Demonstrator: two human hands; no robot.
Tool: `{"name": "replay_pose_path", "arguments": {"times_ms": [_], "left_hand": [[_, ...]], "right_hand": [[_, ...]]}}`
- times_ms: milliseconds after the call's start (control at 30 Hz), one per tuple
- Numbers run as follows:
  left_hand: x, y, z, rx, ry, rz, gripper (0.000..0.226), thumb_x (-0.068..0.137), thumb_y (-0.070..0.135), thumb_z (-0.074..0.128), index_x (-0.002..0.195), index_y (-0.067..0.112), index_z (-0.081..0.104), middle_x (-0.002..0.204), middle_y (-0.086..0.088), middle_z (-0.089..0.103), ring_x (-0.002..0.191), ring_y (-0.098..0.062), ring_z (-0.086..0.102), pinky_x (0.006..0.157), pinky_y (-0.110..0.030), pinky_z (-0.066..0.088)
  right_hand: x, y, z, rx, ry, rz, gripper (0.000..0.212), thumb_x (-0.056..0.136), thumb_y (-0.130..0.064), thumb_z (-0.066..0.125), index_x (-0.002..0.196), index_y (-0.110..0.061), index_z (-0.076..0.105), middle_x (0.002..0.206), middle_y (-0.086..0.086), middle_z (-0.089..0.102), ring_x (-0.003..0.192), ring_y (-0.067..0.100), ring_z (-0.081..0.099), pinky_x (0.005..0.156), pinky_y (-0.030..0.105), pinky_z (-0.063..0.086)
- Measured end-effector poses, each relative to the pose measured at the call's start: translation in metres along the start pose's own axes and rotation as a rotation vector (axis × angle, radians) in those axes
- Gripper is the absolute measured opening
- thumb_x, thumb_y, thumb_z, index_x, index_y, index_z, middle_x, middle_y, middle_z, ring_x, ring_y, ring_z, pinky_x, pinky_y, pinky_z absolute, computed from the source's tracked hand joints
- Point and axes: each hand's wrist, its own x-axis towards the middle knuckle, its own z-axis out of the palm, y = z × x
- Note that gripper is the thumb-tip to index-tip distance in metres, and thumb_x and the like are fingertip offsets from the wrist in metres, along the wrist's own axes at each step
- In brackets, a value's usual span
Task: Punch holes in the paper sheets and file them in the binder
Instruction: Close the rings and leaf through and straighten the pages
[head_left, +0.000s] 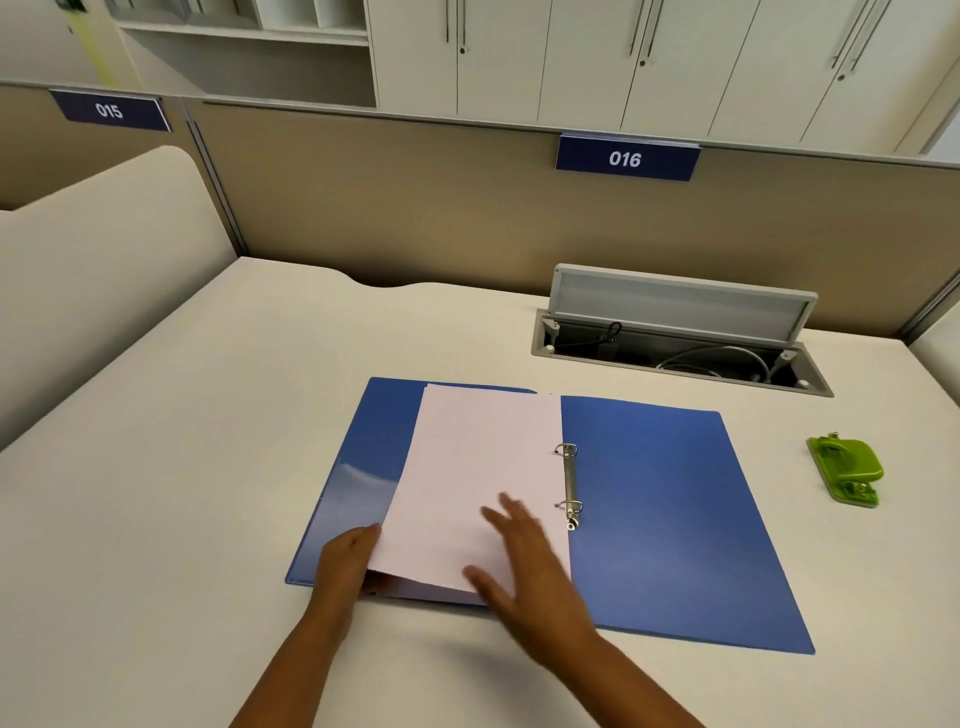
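Binder: blue binder (665, 499) lies open flat on the desk (182, 467), its two metal rings (569, 486) at the spine and apparently closed.
Paper: pale sheets (472, 483) sit on the left half of the binder, right edge at the rings, lower left corner lifted off the cover.
Left hand: left hand (345, 564) has its grip closed on the lower left corner of the sheets, thumb on top, fingers underneath.
Right hand: right hand (524, 551) is spread open above the lower part of the sheets, gripping nothing; it is blurred, so contact with the paper cannot be told.
Hole punch: green hole punch (847, 470) sits on the desk well apart to the right of the binder, untouched.
Risk: pulling the lifted corner sideways could tear the holes against the rings; a hard press from the flat hand could crease the raised sheets.
Hidden: the holes are too small to see, so whether every sheet is threaded on the rings is unclear; sheet count cannot be told; left fingers are hidden under the paper.
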Motion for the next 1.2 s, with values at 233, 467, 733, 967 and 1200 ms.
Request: {"name": "replay_pose_path", "arguments": {"times_ms": [233,467,733,967,1200], "left_hand": [[-0.003,0.002,0.001,0.017,0.038,-0.013,0.043,0.096,0.029,0.040,0.107,-0.008,0.061,0.108,-0.025,0.064,0.095,-0.045,0.061,0.080,-0.046,0.051],[-0.001,-0.001,-0.001,0.015,0.010,-0.034,0.044,0.095,0.027,0.044,0.092,-0.012,0.064,0.081,-0.023,0.068,0.060,-0.032,0.061,0.065,-0.039,0.056],[0.006,0.000,-0.004,0.035,-0.042,-0.121,0.043,0.094,0.029,0.045,0.082,-0.006,0.066,0.051,-0.006,0.064,0.030,-0.014,0.058,0.034,-0.016,0.048],[0.003,0.005,-0.004,0.108,-0.064,-0.095,0.043,0.095,0.027,0.043,0.074,-0.004,0.065,0.033,0.005,0.059,0.026,-0.012,0.056,0.031,-0.013,0.045],[-0.002,0.005,-0.009,-0.060,-0.137,-0.091,0.045,0.095,0.023,0.044,0.060,-0.001,0.058,0.040,-0.003,0.063,0.033,-0.016,0.061,0.033,-0.019,0.049]], "right_hand": [[0.028,-0.045,0.057,-0.204,-0.273,-0.055,0.084,0.077,-0.074,0.017,0.147,-0.029,0.004,0.158,-0.004,-0.003,0.145,0.017,-0.002,0.110,0.027,-0.009],[0.037,-0.051,0.061,-0.175,-0.163,-0.015,0.040,0.098,-0.035,0.034,0.129,-0.015,0.049,0.144,0.003,0.042,0.129,0.019,0.041,0.104,0.029,0.035],[0.045,-0.044,0.056,-0.034,-0.057,0.156,0.030,0.090,-0.040,0.050,0.101,-0.018,0.066,0.103,0.002,0.063,0.092,0.015,0.057,0.079,0.023,0.044],[0.047,-0.042,0.059,0.124,-0.140,0.275,0.027,0.087,-0.038,0.053,0.069,-0.019,0.058,0.060,-0.005,0.049,0.061,0.012,0.045,0.063,0.020,0.038],[0.040,-0.015,0.009,0.484,0.300,0.457,0.030,0.085,-0.019,0.063,0.057,-0.024,0.055,0.046,-0.011,0.055,0.036,0.001,0.050,0.044,0.012,0.038]]}}
